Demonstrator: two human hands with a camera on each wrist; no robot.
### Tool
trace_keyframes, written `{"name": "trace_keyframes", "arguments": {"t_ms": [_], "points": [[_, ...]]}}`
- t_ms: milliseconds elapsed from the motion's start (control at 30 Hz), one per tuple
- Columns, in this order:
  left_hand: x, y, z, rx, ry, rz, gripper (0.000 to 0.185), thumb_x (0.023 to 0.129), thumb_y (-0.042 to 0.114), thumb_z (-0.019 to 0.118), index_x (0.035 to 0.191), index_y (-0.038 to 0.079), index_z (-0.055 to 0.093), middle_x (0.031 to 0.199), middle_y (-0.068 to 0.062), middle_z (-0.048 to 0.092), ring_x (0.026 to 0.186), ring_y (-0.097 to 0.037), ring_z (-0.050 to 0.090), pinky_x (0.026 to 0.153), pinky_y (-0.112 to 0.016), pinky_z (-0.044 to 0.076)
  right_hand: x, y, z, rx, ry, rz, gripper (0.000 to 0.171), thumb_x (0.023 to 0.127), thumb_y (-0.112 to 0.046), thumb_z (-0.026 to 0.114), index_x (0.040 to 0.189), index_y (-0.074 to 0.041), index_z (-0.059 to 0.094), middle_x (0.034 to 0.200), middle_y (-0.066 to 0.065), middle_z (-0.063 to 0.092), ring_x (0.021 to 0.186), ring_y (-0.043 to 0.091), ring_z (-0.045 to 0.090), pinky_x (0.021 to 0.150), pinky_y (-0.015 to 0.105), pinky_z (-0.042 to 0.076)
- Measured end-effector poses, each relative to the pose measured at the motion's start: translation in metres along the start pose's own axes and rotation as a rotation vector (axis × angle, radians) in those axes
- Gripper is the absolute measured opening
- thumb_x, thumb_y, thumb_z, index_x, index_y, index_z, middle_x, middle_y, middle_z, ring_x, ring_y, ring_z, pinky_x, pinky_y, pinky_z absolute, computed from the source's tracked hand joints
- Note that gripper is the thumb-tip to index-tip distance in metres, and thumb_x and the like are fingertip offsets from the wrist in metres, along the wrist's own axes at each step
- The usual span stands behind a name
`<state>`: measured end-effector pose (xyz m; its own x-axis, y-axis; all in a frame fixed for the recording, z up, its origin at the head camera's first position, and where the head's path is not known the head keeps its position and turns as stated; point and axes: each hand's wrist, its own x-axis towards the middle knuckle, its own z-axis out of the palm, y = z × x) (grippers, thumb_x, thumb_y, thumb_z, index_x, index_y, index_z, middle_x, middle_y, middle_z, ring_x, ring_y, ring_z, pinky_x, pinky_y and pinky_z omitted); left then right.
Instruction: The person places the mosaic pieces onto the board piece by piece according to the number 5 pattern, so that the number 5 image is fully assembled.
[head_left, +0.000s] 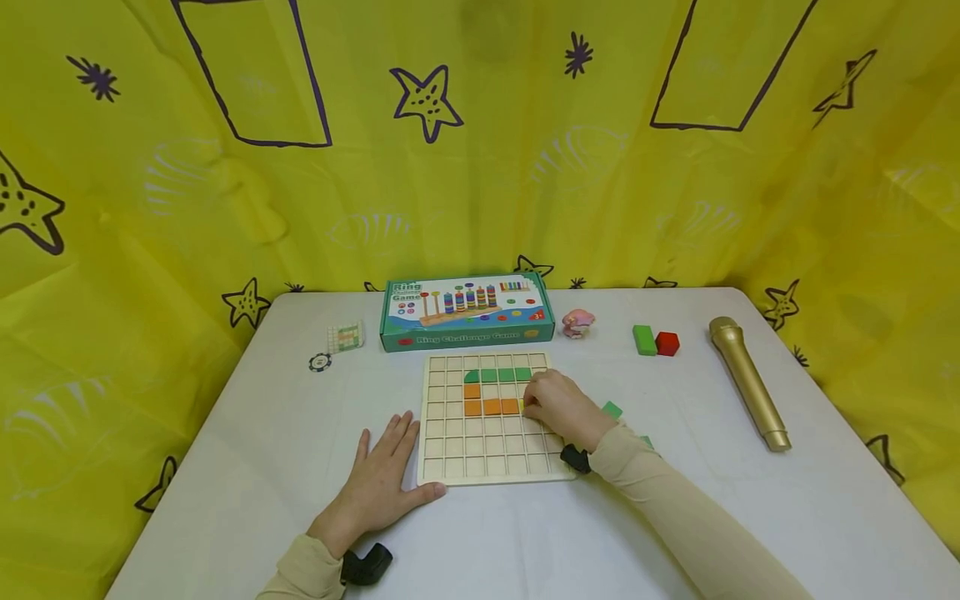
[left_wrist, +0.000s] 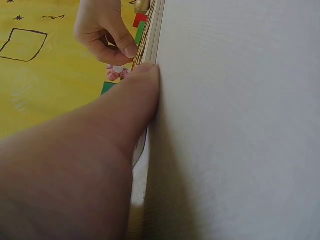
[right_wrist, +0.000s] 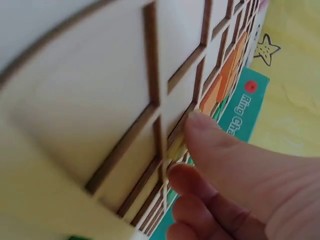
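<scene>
A wooden grid board [head_left: 497, 480] lies on the white table. In it sit a row of green tiles [head_left: 506, 375] and several orange tiles [head_left: 491, 407] below, the left green one with a rounded corner. My right hand [head_left: 561, 407] bends over the board's right part. Its thumb and forefinger pinch a small yellow tile [right_wrist: 176, 149] at a square just right of the orange row. My left hand [head_left: 381, 481] rests flat on the table with fingers spread, its thumb at the board's lower left corner.
Behind the board stands a Ring Challenge Game box [head_left: 468, 312], with a pink figurine [head_left: 577, 323] beside it. A pattern card [head_left: 345, 337] and chip [head_left: 320, 362] lie left. Rightward are a green block [head_left: 644, 340], red block [head_left: 667, 343], gold microphone [head_left: 750, 383] and loose green tiles [head_left: 612, 409].
</scene>
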<state>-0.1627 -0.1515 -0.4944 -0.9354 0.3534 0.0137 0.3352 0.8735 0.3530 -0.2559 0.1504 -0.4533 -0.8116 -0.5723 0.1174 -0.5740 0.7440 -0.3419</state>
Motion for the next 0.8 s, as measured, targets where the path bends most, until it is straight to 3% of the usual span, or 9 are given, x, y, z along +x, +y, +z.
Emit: {"name": "trace_keyframes", "arguments": {"t_ms": [167, 333, 533, 800], "points": [[0.0, 0.0, 0.0, 0.004, -0.001, 0.001, 0.104, 0.084, 0.072, 0.055, 0.151, -0.003, 0.03, 0.158, -0.017, 0.022, 0.146, -0.033, 0.013, 0.111, -0.063, 0.001, -0.01, 0.009, -0.006, 0.042, 0.027, -0.002, 0.004, 0.089, -0.005, 0.072, 0.09, -0.006, 0.076, 0.087, -0.002, 0.064, 0.088, 0.021, 0.057, 0.082, 0.038, 0.049], [0.0, 0.0, 0.0, 0.016, 0.0, 0.005, 0.104, 0.084, 0.073, 0.054, 0.151, -0.003, 0.03, 0.158, -0.017, 0.022, 0.146, -0.033, 0.014, 0.111, -0.063, 0.001, -0.024, 0.029, -0.017, 0.057, 0.036, 0.088, 0.012, 0.09, -0.003, 0.069, 0.1, -0.001, 0.075, 0.094, 0.004, 0.067, 0.091, 0.024, 0.058, 0.083, 0.04, 0.05], [0.0, 0.0, 0.001, 0.01, -0.005, 0.002, 0.104, 0.084, 0.073, 0.054, 0.151, -0.003, 0.029, 0.158, -0.017, 0.022, 0.146, -0.033, 0.013, 0.111, -0.063, 0.0, -0.045, 0.046, -0.021, 0.064, 0.006, 0.195, 0.02, 0.087, -0.013, 0.076, 0.101, 0.001, 0.075, 0.093, 0.004, 0.066, 0.087, 0.023, 0.055, 0.078, 0.039, 0.049], [-0.001, 0.001, 0.0, 0.001, -0.004, -0.002, 0.104, 0.084, 0.071, 0.056, 0.151, -0.003, 0.029, 0.158, -0.016, 0.021, 0.146, -0.033, 0.013, 0.111, -0.062, 0.0, -0.055, 0.041, -0.016, 0.019, -0.016, 0.201, 0.025, 0.082, -0.02, 0.081, 0.098, -0.002, 0.075, 0.09, 0.001, 0.061, 0.088, 0.022, 0.053, 0.079, 0.038, 0.049]]}}
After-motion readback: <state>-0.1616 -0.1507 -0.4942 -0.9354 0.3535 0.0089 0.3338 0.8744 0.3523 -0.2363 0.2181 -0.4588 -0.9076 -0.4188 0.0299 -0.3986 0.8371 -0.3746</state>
